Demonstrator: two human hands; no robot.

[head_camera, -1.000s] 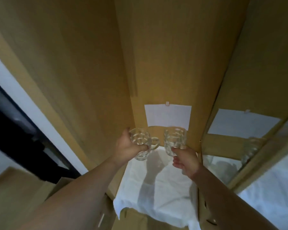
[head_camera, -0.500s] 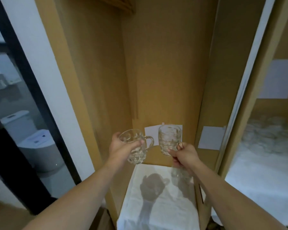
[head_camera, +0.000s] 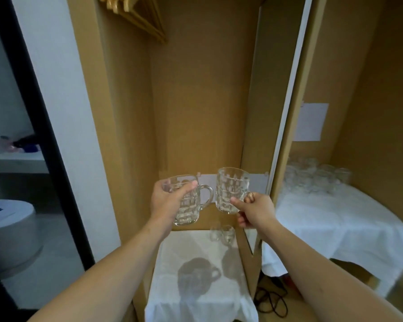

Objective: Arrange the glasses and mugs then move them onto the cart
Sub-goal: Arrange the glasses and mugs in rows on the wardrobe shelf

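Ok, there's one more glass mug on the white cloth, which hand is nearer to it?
Right hand: the remaining mug sits just below it. But both hands already hold mugs, so probably neither can grab it yet.

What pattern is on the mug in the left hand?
Clear glass mug with a moulded dimple grid; head view.

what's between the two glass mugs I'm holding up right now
Only the left mug's handle juts into the gap toward the right mug; behind it, white paper on the wall. Head view.
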